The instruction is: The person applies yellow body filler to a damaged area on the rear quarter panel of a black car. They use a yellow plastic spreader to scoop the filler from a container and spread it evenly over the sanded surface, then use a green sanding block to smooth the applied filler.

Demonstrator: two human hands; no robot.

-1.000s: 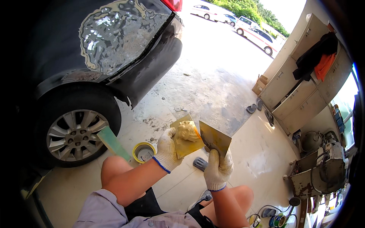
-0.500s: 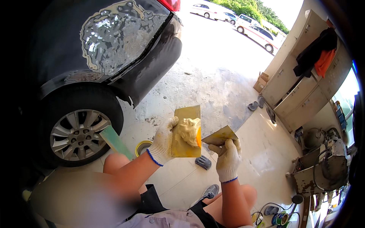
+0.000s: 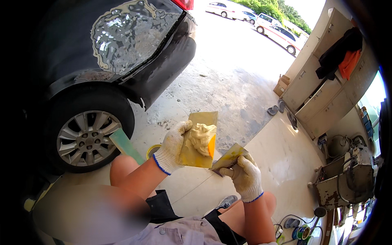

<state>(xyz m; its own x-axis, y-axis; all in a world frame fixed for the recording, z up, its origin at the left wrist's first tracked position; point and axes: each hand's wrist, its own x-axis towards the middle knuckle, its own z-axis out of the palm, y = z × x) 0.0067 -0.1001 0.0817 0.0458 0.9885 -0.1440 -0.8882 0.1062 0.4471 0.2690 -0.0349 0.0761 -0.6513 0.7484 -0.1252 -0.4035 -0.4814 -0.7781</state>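
Observation:
My left hand (image 3: 174, 143), in a knitted white glove with a blue cuff, grips a flat yellowish mixing plate (image 3: 205, 117) by its left side. On the plate sits a thick heap of beige body filler (image 3: 200, 138), with an orange streak of paste (image 3: 212, 145) along its right edge. My right hand (image 3: 248, 176), gloved alike, pinches a thin, yellow-smeared filler spreader (image 3: 232, 158). The spreader is tilted beside the plate's lower right corner, its tip close to the plate's edge; whether they touch I cannot tell.
A dark car's sanded grey patch (image 3: 126, 38) is at upper left, above its wheel (image 3: 87, 136). A green strip (image 3: 125, 145) and a round yellow-rimmed tin (image 3: 152, 151) are near my left knee. Cabinets (image 3: 316, 87) and a worn metal machine (image 3: 341, 179) stand right.
My right hand has shifted down with the spreader, which now points lower, away from the orange paste. The plate has tilted slightly, its lower edge moving left. The whole view has shifted a little.

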